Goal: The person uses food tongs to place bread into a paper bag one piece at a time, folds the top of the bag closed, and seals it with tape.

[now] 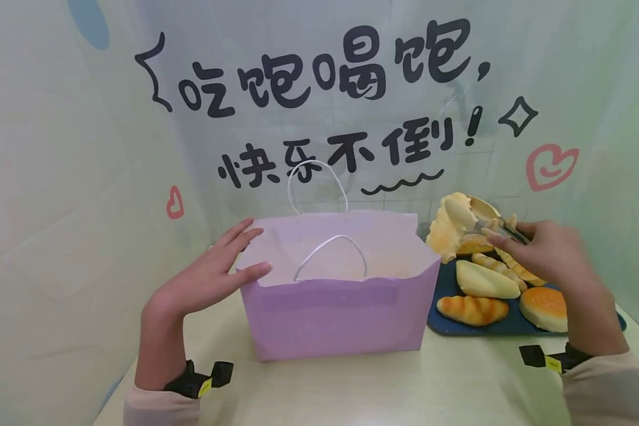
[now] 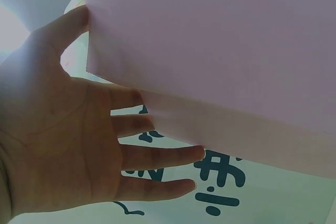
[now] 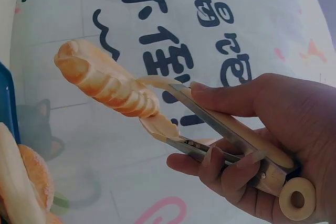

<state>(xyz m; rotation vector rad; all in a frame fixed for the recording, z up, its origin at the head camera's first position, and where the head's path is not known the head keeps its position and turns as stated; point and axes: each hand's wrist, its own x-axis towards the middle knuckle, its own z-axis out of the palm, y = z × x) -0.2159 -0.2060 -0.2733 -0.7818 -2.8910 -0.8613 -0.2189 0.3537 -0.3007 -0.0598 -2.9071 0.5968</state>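
- Right hand: thumb and fingers wrapped round metal tongs, squeezed so that their pale tips clamp one end of a ridged bread roll.
- Roll's place: lifted, in the head view just beside the right edge of the lilac paper bag, at the far side of the blue tray. Whether it brushes the bag, I cannot tell.
- Left hand: fingers straight and spread, touching the bag's left rim, thumb over the near corner.
- Handling, my judgement: squeeze evenly, just enough to stop the roll twisting; gripped at one end, it could swing. Turn the wrist slowly; keep the left palm light so the paper doesn't buckle.
- Direction: free, rounded end points away from the tongs, up and left in the right wrist view.
- Long axis: slanted there; nearly upright from my head.
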